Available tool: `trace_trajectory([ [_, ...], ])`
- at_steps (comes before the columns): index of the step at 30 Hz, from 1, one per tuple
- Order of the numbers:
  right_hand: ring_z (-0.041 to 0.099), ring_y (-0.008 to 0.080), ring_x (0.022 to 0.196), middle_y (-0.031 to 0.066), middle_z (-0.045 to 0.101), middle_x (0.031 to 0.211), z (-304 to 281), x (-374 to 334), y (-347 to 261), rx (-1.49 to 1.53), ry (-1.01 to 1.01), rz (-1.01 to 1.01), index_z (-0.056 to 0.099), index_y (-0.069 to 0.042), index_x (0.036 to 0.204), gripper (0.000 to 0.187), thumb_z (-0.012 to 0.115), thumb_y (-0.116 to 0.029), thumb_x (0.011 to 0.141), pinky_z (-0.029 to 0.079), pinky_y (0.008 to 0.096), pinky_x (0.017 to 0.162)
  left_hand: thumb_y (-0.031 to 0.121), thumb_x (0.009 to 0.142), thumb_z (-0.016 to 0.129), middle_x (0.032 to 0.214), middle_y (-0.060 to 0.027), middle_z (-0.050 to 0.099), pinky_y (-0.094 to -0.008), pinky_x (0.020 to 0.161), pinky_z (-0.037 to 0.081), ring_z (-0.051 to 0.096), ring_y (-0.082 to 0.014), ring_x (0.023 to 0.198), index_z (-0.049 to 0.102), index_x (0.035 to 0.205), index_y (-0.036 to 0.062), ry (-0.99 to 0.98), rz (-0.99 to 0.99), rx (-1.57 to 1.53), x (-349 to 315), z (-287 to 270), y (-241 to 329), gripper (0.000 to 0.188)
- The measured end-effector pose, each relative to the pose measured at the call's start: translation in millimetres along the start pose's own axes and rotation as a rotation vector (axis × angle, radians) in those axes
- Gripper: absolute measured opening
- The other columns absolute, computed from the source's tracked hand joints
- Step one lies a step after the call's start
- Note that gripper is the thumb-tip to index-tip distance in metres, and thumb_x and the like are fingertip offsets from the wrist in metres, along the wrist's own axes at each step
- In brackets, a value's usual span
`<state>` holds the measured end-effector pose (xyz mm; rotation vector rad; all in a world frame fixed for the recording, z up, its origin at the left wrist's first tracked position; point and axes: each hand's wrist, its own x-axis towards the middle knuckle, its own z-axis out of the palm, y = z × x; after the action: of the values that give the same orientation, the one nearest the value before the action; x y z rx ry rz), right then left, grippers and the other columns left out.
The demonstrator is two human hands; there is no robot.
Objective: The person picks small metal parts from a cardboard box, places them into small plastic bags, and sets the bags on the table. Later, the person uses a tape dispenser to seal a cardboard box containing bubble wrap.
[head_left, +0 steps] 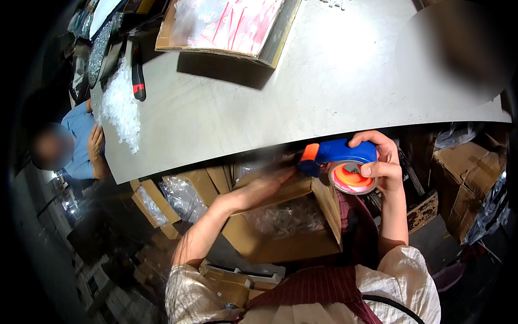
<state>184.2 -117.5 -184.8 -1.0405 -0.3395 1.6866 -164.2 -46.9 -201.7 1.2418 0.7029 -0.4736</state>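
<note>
My right hand [384, 162] is closed round a blue tape dispenser [345, 150] with orange parts, its thumb by the roll hub. The dispenser is held above the right side of an open cardboard box [259, 245]. Inside that box lie clear plastic pieces [291, 216]. My left hand [272, 181] reaches over the box's far edge, close to the dispenser's front end. Motion smears its fingers, so their grip does not show.
Beyond the box stands a grey metal table [216, 119]. On it are a carton of clear and red-printed bags [270, 59], a pile of small clear pieces [123, 105] and a black-and-red cutter [138, 81]. Another person [81, 135] sits at the left. More cartons [464, 178] stand right.
</note>
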Motion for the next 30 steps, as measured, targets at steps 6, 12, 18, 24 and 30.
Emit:
trace_trajectory([
  [6, 0.070, 0.0189, 0.098, 0.0124, 0.071, 0.110, -34, -27, 15, -0.013, 0.016, 0.103, 0.067, 0.005, 0.114, 0.063, 0.067, -0.005, 0.052, 0.052, 0.0286, 0.093, 0.022, 0.094, 0.066, 0.163, -0.0289, 0.028, -0.0441, 0.126, 0.024, 0.027, -0.0380, 0.153, 0.024, 0.160, -0.0030, 0.098, 0.106, 0.515, -13, 18, 14, 0.082],
  [12, 0.069, 0.0188, 0.100, 0.0111, 0.070, 0.112, -23, -23, 12, 0.020, 0.004, 0.097, 0.067, 0.004, 0.114, 0.060, 0.066, -0.008, 0.055, 0.052, 0.0284, 0.094, 0.003, 0.084, 0.065, 0.151, -0.0272, 0.046, -0.0447, 0.125, 0.028, 0.040, -0.0417, 0.144, 0.035, 0.154, -0.0036, 0.362, 0.311, 0.610, 16, 34, 36, 0.077],
  [18, 0.067, 0.0210, 0.110, 0.0121, 0.069, 0.119, -24, -45, 11, -0.030, -0.054, 0.125, 0.067, 0.003, 0.122, 0.065, 0.067, -0.010, 0.058, 0.047, 0.0298, 0.102, -0.009, 0.080, 0.057, 0.150, -0.0246, 0.050, -0.0446, 0.118, 0.039, 0.051, -0.0380, 0.137, 0.039, 0.153, -0.0041, 0.353, 0.262, 0.608, 33, 48, 52, 0.075],
  [24, 0.068, 0.0259, 0.115, 0.0186, 0.069, 0.124, -65, -110, 18, 0.049, 0.033, 0.144, 0.059, 0.004, 0.135, 0.071, 0.074, -0.014, 0.069, 0.048, 0.0347, 0.108, 0.001, 0.093, 0.057, 0.128, -0.0249, 0.065, -0.0445, 0.094, 0.058, 0.064, -0.0418, 0.117, 0.049, 0.147, 0.0051, 0.612, 0.222, 0.601, 13, 21, 72, 0.055],
  [30, 0.065, 0.0126, 0.086, 0.0093, 0.070, 0.116, -82, -193, 64, -0.041, 0.072, 0.058, 0.058, 0.003, 0.139, 0.086, 0.071, -0.008, 0.055, 0.051, 0.0251, 0.083, 0.007, 0.094, 0.067, 0.118, -0.0236, 0.067, -0.0454, 0.096, 0.052, 0.063, -0.0434, 0.109, 0.058, 0.129, -0.0045, 1.012, 0.308, 1.091, -12, 40, 60, 0.039],
])
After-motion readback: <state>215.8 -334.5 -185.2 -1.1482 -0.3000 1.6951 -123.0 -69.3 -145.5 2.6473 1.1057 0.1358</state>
